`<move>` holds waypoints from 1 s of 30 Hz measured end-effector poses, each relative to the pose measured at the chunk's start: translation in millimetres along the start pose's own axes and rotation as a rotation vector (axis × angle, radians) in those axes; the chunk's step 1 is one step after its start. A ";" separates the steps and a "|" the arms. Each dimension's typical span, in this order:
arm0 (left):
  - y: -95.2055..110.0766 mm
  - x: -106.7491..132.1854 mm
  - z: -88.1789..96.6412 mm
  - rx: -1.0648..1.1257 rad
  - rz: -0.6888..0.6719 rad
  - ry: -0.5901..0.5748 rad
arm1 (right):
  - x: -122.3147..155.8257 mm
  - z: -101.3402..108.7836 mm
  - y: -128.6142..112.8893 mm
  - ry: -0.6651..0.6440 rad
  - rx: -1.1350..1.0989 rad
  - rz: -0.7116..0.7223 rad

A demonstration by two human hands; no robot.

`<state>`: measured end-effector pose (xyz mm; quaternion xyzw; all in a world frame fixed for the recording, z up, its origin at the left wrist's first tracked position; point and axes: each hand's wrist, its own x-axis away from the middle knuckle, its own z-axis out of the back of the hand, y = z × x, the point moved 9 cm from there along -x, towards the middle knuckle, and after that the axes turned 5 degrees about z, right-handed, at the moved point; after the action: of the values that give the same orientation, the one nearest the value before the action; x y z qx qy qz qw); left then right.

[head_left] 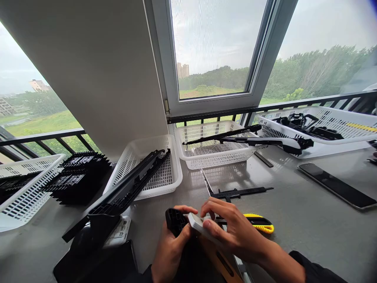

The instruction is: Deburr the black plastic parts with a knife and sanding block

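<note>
Bare desk (297, 220) lay open at the right centre of the frame. A white basket (177, 175) and a caliper (240, 192) blocked the middle.

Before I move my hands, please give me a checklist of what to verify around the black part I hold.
1. Left hand grips the black part: ok.
2. Right hand holds the pale block against that part: ok.
3. Yellow knife blade drawn in: cannot tell, the right hand hides its tip.
4. Knife away from the hands: not ok, it lies just behind the right hand.
5. Caliper flat on the table, apart from both hands: ok.
</note>
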<state>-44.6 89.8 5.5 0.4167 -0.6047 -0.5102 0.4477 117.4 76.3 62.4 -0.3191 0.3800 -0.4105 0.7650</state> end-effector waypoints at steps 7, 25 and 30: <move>-11.7 2.7 5.1 0.079 0.048 0.037 | 2.3 -11.9 2.2 -0.055 0.011 -0.070; -20.1 -0.2 -5.5 0.110 0.065 -0.079 | 1.3 -9.5 -9.0 0.012 -0.021 -0.001; -22.6 -0.3 -5.8 0.138 0.075 -0.078 | 0.7 -11.0 -6.0 -0.013 -0.073 -0.035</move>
<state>-37.9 85.7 -16.5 0.4035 -0.6706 -0.4657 0.4130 106.1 71.0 61.4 -0.3562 0.3840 -0.4076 0.7480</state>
